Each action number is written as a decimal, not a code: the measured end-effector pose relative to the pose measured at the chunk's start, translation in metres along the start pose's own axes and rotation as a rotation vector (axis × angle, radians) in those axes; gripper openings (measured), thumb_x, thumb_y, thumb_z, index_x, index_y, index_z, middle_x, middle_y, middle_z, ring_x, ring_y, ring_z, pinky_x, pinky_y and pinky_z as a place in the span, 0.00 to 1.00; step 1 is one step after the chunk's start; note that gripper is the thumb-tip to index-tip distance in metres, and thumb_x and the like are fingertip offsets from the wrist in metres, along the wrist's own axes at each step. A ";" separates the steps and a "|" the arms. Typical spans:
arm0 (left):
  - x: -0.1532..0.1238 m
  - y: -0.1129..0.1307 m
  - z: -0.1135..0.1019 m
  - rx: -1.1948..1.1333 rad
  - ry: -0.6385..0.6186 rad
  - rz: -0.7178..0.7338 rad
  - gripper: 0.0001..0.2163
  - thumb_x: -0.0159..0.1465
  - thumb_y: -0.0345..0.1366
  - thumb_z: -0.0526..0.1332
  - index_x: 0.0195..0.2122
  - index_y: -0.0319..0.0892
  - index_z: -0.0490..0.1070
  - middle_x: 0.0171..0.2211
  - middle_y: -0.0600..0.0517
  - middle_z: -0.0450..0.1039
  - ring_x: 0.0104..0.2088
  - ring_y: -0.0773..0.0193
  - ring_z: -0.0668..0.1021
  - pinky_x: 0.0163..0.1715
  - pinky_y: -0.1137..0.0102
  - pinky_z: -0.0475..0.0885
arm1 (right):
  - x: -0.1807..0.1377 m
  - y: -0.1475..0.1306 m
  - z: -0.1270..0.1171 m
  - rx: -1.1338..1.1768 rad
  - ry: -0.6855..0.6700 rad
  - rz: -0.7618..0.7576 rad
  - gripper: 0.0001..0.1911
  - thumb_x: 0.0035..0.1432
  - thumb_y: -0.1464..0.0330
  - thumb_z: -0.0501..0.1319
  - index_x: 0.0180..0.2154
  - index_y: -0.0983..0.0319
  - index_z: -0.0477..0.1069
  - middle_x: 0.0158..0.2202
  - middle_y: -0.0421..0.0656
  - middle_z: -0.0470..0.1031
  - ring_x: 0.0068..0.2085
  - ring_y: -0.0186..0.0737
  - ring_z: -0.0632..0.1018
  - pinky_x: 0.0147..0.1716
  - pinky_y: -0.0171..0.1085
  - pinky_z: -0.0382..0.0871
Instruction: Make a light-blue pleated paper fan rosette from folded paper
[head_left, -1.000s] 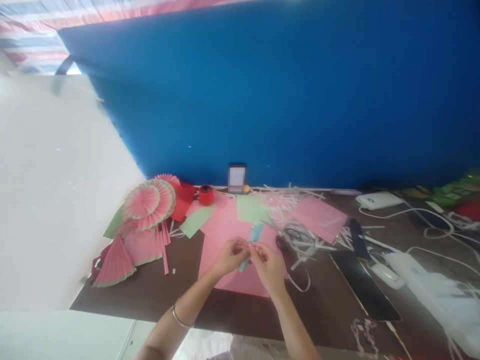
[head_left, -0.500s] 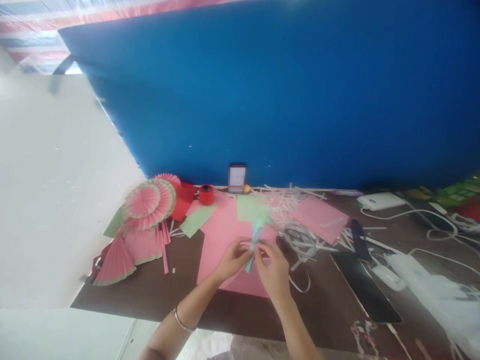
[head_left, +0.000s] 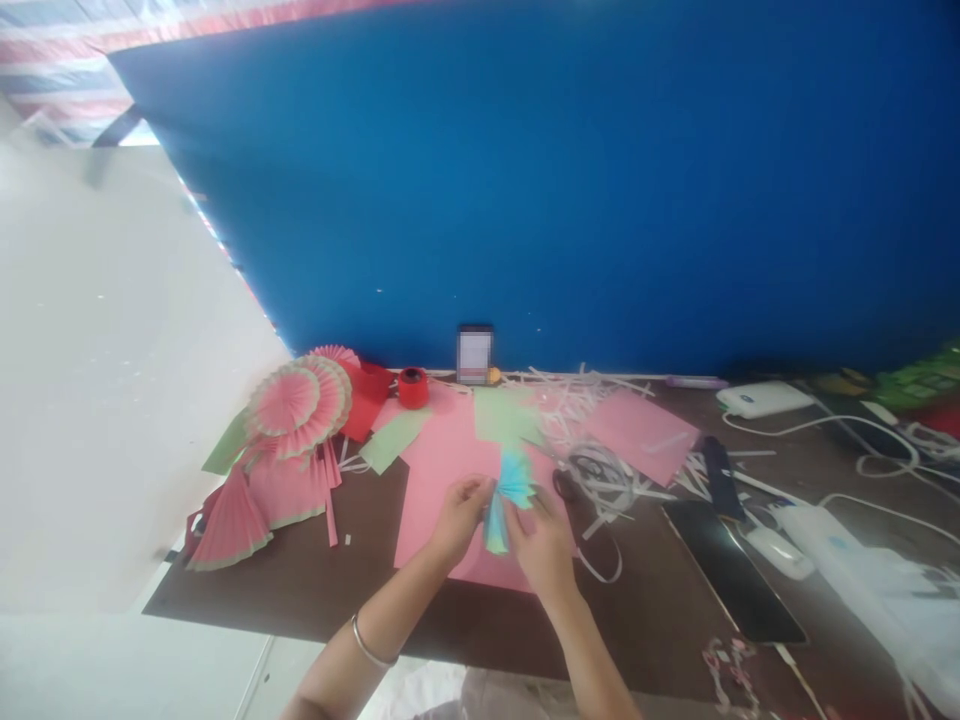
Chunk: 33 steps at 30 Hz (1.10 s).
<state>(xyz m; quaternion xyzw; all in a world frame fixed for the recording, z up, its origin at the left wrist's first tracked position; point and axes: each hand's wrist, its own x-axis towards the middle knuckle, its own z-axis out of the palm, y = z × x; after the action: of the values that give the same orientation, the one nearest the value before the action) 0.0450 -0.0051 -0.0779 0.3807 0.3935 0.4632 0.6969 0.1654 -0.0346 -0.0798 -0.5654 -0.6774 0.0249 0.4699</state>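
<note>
Both my hands meet over a pink paper sheet (head_left: 439, 470) on a dark brown table (head_left: 300, 580). Between them is a pleated light-blue paper piece (head_left: 510, 490), its top fanned out and its lower end hanging down. My left hand (head_left: 461, 520), with a bangle on its wrist, pinches the piece from the left. My right hand (head_left: 544, 540) pinches it from the right at its middle. Green paper (head_left: 502, 415) lies just beyond.
Pink pleated rosettes (head_left: 296, 400) and folded fans (head_left: 232, 525) lie at the left. A red tape roll (head_left: 412, 387) and a small phone (head_left: 474, 354) stand by the blue wall. White paper strips (head_left: 592, 470), black scissors handle (head_left: 564, 485), a dark phone (head_left: 731, 570), chargers and cables fill the right.
The blue pleated strip, held narrow a second ago, has spread open into a fan at its top. My hands stayed over the pink sheet, shifting slightly.
</note>
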 end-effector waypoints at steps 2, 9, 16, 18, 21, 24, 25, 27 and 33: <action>-0.001 0.005 -0.001 -0.066 -0.054 -0.040 0.18 0.53 0.49 0.62 0.26 0.36 0.70 0.23 0.54 0.65 0.24 0.71 0.68 0.28 0.75 0.63 | 0.002 0.002 -0.004 0.090 -0.059 0.014 0.06 0.57 0.69 0.53 0.34 0.60 0.69 0.33 0.45 0.73 0.33 0.40 0.75 0.34 0.39 0.71; 0.002 0.011 -0.015 -0.138 -0.176 -0.141 0.14 0.49 0.43 0.66 0.25 0.35 0.71 0.21 0.53 0.66 0.22 0.72 0.67 0.26 0.75 0.62 | 0.013 -0.002 -0.021 0.424 -0.345 0.217 0.06 0.59 0.66 0.53 0.32 0.60 0.66 0.33 0.44 0.71 0.36 0.39 0.75 0.37 0.39 0.71; 0.015 -0.001 -0.029 -0.263 -0.406 -0.177 0.13 0.45 0.40 0.69 0.24 0.35 0.72 0.25 0.49 0.70 0.26 0.65 0.72 0.31 0.71 0.65 | 0.022 -0.008 -0.031 0.408 -0.506 0.188 0.10 0.62 0.64 0.47 0.32 0.60 0.63 0.32 0.43 0.68 0.34 0.37 0.72 0.36 0.37 0.69; 0.019 0.003 -0.032 -0.205 -0.498 -0.135 0.13 0.46 0.40 0.69 0.24 0.35 0.72 0.25 0.49 0.70 0.29 0.64 0.73 0.34 0.70 0.65 | 0.025 -0.006 -0.031 0.301 -0.530 0.126 0.11 0.62 0.66 0.47 0.31 0.60 0.63 0.31 0.42 0.68 0.33 0.36 0.72 0.35 0.36 0.68; 0.025 0.016 -0.036 0.069 -0.589 -0.015 0.11 0.51 0.41 0.66 0.24 0.37 0.73 0.29 0.48 0.72 0.32 0.63 0.74 0.38 0.68 0.65 | 0.028 0.002 -0.025 0.143 -0.565 0.023 0.11 0.62 0.68 0.46 0.30 0.59 0.63 0.29 0.40 0.68 0.30 0.35 0.71 0.31 0.35 0.66; 0.032 0.029 -0.040 0.481 -0.615 0.177 0.10 0.55 0.42 0.62 0.26 0.39 0.74 0.34 0.47 0.72 0.35 0.63 0.74 0.38 0.68 0.66 | 0.028 0.014 -0.015 -0.005 -0.595 -0.097 0.11 0.62 0.68 0.47 0.30 0.59 0.64 0.28 0.40 0.68 0.27 0.35 0.71 0.25 0.34 0.63; 0.035 0.031 -0.041 0.605 -0.602 0.252 0.10 0.56 0.42 0.61 0.27 0.40 0.74 0.34 0.46 0.73 0.35 0.63 0.74 0.38 0.69 0.66 | 0.029 0.018 -0.011 -0.039 -0.597 -0.111 0.11 0.61 0.68 0.47 0.30 0.59 0.65 0.28 0.40 0.68 0.26 0.35 0.71 0.25 0.34 0.62; 0.040 0.034 -0.042 0.818 -0.567 0.409 0.10 0.58 0.41 0.58 0.27 0.41 0.74 0.33 0.46 0.73 0.34 0.62 0.74 0.38 0.69 0.66 | 0.030 0.024 -0.004 -0.065 -0.600 -0.070 0.11 0.61 0.68 0.47 0.29 0.60 0.65 0.28 0.40 0.69 0.26 0.35 0.71 0.24 0.34 0.62; 0.044 0.038 -0.041 1.183 -0.523 0.673 0.08 0.61 0.35 0.56 0.28 0.43 0.74 0.32 0.47 0.76 0.35 0.60 0.74 0.45 0.65 0.61 | 0.043 0.025 0.006 0.145 -0.730 0.178 0.13 0.59 0.67 0.47 0.26 0.61 0.64 0.23 0.39 0.70 0.25 0.35 0.72 0.23 0.33 0.62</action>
<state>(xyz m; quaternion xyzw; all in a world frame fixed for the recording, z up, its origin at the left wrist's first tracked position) 0.0059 0.0539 -0.0688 0.8923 0.2603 0.2560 0.2654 0.1834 0.0118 -0.0714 -0.5413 -0.7448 0.3135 0.2325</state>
